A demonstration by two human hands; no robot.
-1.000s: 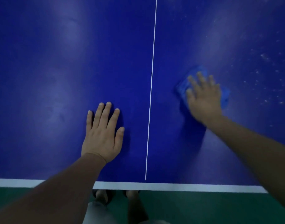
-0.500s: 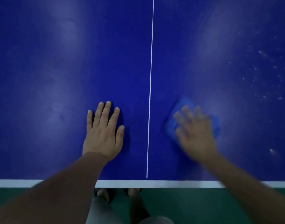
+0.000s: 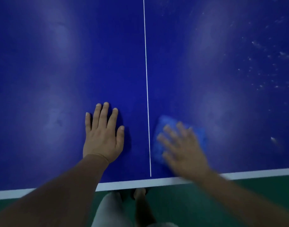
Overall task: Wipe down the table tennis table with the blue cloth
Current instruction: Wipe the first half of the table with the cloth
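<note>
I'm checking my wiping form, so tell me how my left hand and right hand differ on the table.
The left hand lies on bare table; the right hand presses on the blue cloth. The left hand looks sharp; the right hand is blurred. The left hand sits left of the white centre line, the right hand right of it. Both lie flat, palms down, fingers straight.

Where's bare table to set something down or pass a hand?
Free: table left of the left hand; the far stretch beside the centre line; right of the blue cloth, but white specks there. Crowded: near edge, right hand on cloth.
</note>
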